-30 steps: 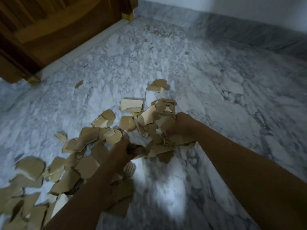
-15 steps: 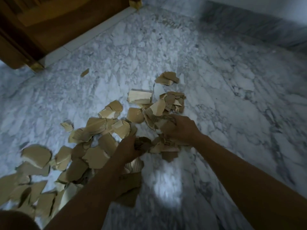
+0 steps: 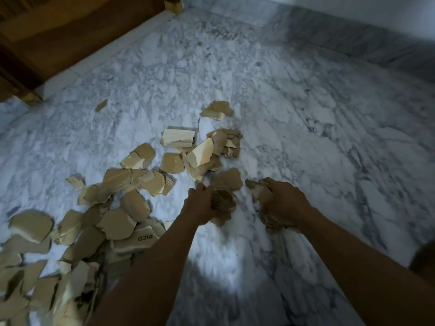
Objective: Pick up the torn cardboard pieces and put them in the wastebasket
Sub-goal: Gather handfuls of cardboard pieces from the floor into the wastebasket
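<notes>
The left hand (image 3: 203, 205) curls its fingers tight round torn cardboard pieces (image 3: 223, 200). The right hand (image 3: 286, 205) grips more scraps (image 3: 259, 192). Other pieces (image 3: 113, 208) lie on the marble floor (image 3: 306, 109), between the hands and the wooden door (image 3: 70, 36)

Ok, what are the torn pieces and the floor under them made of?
Torn pieces: corrugated cardboard, matte tan; fluted ridges show on the scrap in the left hand. Floor: looks like polished marble, white with grey veining and a soft sheen.

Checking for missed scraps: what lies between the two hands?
In the head view, bare white-grey marble floor separates the left hand and right hand, each gripping torn brown cardboard pieces.
</notes>
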Demonstrator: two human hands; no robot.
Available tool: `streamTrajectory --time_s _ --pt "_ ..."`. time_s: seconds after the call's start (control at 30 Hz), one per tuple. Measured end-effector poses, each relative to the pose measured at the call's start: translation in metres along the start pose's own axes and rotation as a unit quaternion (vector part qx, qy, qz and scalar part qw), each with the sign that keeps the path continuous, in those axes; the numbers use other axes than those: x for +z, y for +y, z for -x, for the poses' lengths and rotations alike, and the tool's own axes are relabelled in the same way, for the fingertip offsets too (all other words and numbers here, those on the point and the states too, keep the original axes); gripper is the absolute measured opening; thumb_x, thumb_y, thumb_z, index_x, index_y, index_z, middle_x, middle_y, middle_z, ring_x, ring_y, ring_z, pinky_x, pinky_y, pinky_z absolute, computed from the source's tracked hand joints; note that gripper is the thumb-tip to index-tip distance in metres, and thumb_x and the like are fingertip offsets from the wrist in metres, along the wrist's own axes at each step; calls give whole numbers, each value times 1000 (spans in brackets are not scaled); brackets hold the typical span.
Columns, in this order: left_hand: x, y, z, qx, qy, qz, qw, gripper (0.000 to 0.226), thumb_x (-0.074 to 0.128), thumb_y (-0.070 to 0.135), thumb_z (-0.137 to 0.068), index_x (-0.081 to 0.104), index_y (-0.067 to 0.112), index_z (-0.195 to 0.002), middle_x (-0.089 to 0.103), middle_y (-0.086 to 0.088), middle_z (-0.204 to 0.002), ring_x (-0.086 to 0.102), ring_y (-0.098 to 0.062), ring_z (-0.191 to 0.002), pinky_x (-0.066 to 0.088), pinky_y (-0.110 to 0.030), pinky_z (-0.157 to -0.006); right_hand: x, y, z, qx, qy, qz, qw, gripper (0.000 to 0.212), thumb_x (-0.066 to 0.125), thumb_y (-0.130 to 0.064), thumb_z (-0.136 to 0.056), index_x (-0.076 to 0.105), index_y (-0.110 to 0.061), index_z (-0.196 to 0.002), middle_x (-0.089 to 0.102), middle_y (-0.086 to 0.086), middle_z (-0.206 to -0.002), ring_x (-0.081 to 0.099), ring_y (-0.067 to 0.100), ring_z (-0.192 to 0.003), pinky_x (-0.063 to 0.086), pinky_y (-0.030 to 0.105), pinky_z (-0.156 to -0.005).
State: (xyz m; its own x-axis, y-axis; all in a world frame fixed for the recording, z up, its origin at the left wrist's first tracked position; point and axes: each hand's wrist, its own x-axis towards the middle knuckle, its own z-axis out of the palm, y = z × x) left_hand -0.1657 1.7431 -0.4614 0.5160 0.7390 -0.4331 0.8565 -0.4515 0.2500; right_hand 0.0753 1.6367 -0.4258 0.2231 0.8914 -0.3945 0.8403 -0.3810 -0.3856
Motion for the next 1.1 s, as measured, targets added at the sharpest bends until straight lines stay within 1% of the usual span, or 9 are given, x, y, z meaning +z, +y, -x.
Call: streamTrajectory --time_s 0.07,0.17,0.33,0.47,0.57,0.7,0.9,1.03,1.1 --pt "-3 0 6 -21 23 -7 999 79 72 49 -77 37 22 -142 43 -13 -131 43 -35 -115 46 -49 -90 5 5 -1 22 7 -24 999 46 71 -30 -79 52 -24 -121 62 5 -113 60 28 -103 47 35 -76" --pt "-13 -10 18 -16 56 34 998 62 71 42 -77 46 17 -127 49 -11 -122 51 -32 -110 49 -47 -83 6 3 -6 48 -26 -30 998 45 75 -30 -80 52 -10 -113 57 13 -117 55 31 -108 37 30 -74" --pt "-46 -46 43 -10 82 230 970 57 73 36 -68 52 23 -119 70 0 -83 68 -16 -71 58 -42 -65 -12 -32 -24 66 -66 -109 990 90 92 -50 -55 56 -13 -129 62 7 -123 61 24 -110 51 30 -81" --pt "-54 -80 60 -51 84 241 966 62 76 22 -78 40 11 -127 67 2 -82 67 -14 -66 52 -27 -55 -19 -75 -51 20 -37 -98 994 76 89 -51 -56 62 -18 -118 64 3 -112 62 23 -103 56 37 -84" --pt "-42 -93 65 -48 54 174 982 78 71 28 -85 27 1 -144 67 -14 -102 66 -31 -84 42 -28 -62 -12 -97 -72 -18 -9 -44 999 57 77 -47 -65 64 -20 -112 64 6 -110 63 29 -107 54 39 -86" --pt "-17 -110 67 -54 53 121 990 95 62 38 -91 2 2 -154 67 -18 -110 65 -37 -94 41 -32 -65 5 -112 -86 -16 -72 -4 997 82 80 -45 -74 41 -14 -138 53 15 -134 53 35 -121 48 41 -94" --pt "-14 -115 68 -42 58 126 989 73 68 40 -87 39 9 -146 59 -16 -131 57 -35 -118 46 -37 -86 8 -101 -80 14 -55 6 998 96 80 -51 -71 32 -16 -146 58 13 -129 56 36 -117 47 47 -97" --pt "-31 -116 69 -66 84 200 974 59 61 48 -68 65 7 -110 65 -9 -89 64 -31 -88 35 -27 -63 1 -85 -68 20 -54 -59 997 63 83 -37 -75 45 -13 -118 57 14 -122 54 27 -99 40 30 -68" --pt "-41 -121 71 -86 84 199 973 57 59 47 -65 65 7 -105 59 -3 -77 61 -27 -78 33 -27 -60 -13 -83 -62 30 -25 -93 995 64 86 -33 -74 47 -12 -120 57 9 -119 53 26 -98 39 29 -68"
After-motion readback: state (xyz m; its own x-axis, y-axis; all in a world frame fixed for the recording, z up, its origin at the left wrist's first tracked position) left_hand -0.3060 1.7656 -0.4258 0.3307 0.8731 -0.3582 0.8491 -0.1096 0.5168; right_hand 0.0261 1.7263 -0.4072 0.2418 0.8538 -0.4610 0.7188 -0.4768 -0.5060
